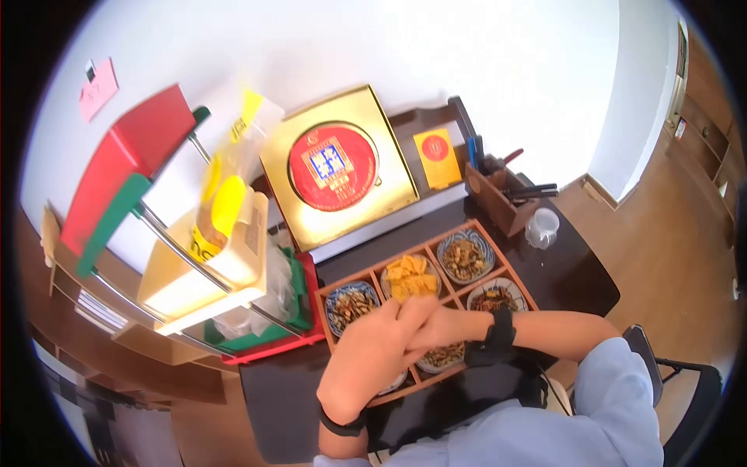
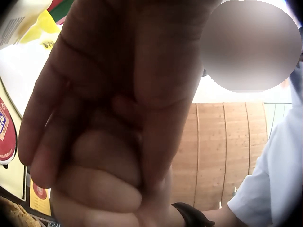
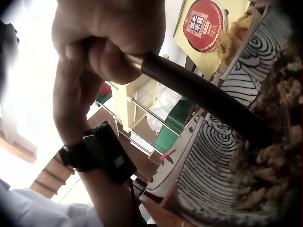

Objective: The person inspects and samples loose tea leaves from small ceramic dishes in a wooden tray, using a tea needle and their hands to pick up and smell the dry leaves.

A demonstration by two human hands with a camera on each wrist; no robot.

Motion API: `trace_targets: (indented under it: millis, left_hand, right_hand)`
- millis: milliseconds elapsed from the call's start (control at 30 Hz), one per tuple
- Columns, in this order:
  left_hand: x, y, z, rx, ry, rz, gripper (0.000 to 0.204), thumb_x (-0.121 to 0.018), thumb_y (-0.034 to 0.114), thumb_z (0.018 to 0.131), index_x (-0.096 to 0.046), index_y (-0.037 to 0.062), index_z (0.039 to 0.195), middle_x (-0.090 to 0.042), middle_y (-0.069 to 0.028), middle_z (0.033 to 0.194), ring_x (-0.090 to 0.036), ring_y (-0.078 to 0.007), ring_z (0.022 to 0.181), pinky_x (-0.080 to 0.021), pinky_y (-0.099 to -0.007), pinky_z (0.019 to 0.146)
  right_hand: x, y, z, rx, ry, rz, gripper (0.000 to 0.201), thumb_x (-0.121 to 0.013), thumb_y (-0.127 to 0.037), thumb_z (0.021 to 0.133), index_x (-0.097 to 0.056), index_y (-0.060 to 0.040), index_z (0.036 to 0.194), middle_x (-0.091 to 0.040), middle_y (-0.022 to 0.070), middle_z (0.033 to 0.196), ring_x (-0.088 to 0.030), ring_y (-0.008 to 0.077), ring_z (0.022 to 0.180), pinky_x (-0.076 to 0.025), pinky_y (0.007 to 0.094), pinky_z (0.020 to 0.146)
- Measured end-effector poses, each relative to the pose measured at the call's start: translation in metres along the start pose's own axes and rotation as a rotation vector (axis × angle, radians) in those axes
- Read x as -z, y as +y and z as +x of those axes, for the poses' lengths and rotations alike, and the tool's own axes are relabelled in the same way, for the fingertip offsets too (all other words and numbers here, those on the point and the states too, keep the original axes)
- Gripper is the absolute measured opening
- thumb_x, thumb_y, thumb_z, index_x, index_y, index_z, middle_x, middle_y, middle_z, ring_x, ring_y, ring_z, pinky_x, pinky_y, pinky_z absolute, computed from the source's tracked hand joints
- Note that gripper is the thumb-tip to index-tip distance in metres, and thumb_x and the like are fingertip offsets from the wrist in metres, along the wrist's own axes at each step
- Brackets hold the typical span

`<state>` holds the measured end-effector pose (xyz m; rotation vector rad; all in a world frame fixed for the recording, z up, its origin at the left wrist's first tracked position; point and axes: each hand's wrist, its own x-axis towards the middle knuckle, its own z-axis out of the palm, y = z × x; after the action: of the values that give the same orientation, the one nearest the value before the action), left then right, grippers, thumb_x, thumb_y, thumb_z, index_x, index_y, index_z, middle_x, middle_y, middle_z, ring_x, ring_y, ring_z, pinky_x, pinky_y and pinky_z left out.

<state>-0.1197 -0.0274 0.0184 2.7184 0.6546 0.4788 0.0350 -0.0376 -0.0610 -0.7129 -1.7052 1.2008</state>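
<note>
Over a divided wooden tray (image 1: 510, 271) my left hand (image 1: 362, 350) wraps across my right hand (image 1: 443, 325). In the left wrist view, left-hand fingers (image 2: 38, 146) come down around the curled right hand (image 2: 99, 189). From the right wrist view, a dark rod (image 3: 199, 92) with a brass-coloured neck sticks out of the fist (image 3: 111, 28); its hidden end lies inside the hands. The rod's dark end overlaps brown food (image 3: 270, 170) in a blue-patterned bowl (image 3: 203, 175). Yellow crisps (image 1: 408, 276) and a bowl of chopped food (image 1: 465, 259) sit in nearby compartments.
Behind the tray leans a gold box (image 1: 292, 222) with a round red lid (image 1: 334, 175). A brown utensil holder (image 1: 498, 206) and a clear jar (image 1: 542, 228) stand at the right. A rack with a cream bin (image 1: 233, 272) rises at the left. An orange card (image 1: 437, 159) stands behind.
</note>
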Motion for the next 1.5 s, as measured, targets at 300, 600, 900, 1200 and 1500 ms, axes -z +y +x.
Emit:
trace_targets:
  millis: [300, 600, 900, 1200, 1500]
  left_hand:
    - [0.001, 0.001, -0.003, 0.014, 0.013, -0.055, 0.049, -0.068, 0.019, 0.076, -0.049, 0.0138, 0.121, -0.056, -0.0138, 0.084, -0.060, -0.0342, 0.079, -0.049, -0.0404, 0.065]
    - [0.009, 0.013, -0.001, -0.073, -0.013, 0.016, 0.015, -0.064, 0.012, 0.071, -0.063, 0.0033, 0.083, -0.061, -0.0176, 0.084, -0.059, -0.0289, 0.071, -0.049, -0.0352, 0.064]
    - [0.009, 0.003, 0.009, -0.118, -0.224, -0.090, 0.072, -0.065, 0.007, 0.075, -0.032, 0.0143, 0.139, -0.054, -0.0119, 0.102, -0.059, -0.0321, 0.086, -0.048, -0.0388, 0.074]
    - [0.006, 0.009, 0.005, -0.078, -0.244, 0.043, 0.070, -0.057, 0.008, 0.080, -0.030, 0.0249, 0.142, -0.055, -0.0135, 0.110, -0.059, -0.0331, 0.084, -0.049, -0.0370, 0.074]
    - [0.008, -0.007, 0.000, -0.109, 0.004, 0.275, 0.057, -0.058, 0.008, 0.077, -0.050, 0.0247, 0.131, -0.058, -0.0051, 0.098, -0.059, -0.0234, 0.075, -0.047, -0.0306, 0.067]
  right_hand:
    - [0.013, 0.021, 0.002, -0.091, -0.146, 0.016, 0.017, -0.061, -0.017, 0.083, -0.063, 0.0004, 0.085, -0.059, 0.0051, 0.066, -0.051, 0.0099, 0.058, -0.038, 0.0254, 0.048]
    - [0.017, -0.015, -0.005, -0.094, -0.363, -0.007, 0.024, -0.061, -0.023, 0.087, -0.064, 0.0015, 0.087, -0.062, 0.0097, 0.070, -0.055, 0.0173, 0.061, -0.043, 0.0296, 0.054]
    - [0.025, -0.031, -0.010, -0.063, -0.340, -0.080, 0.023, -0.060, -0.018, 0.088, -0.062, 0.0002, 0.102, -0.065, 0.0133, 0.090, -0.061, 0.0242, 0.077, -0.048, 0.0322, 0.068]
    - [0.036, -0.042, -0.010, 0.036, -0.400, -0.175, 0.024, -0.056, -0.016, 0.089, -0.057, 0.0023, 0.106, -0.060, 0.0161, 0.098, -0.059, 0.0322, 0.084, -0.047, 0.0367, 0.078]
    - [0.044, -0.070, -0.010, -0.044, -0.132, -1.001, 0.020, -0.061, -0.018, 0.083, -0.048, -0.0035, 0.089, -0.058, 0.0129, 0.078, -0.061, 0.0297, 0.072, -0.049, 0.0374, 0.058]
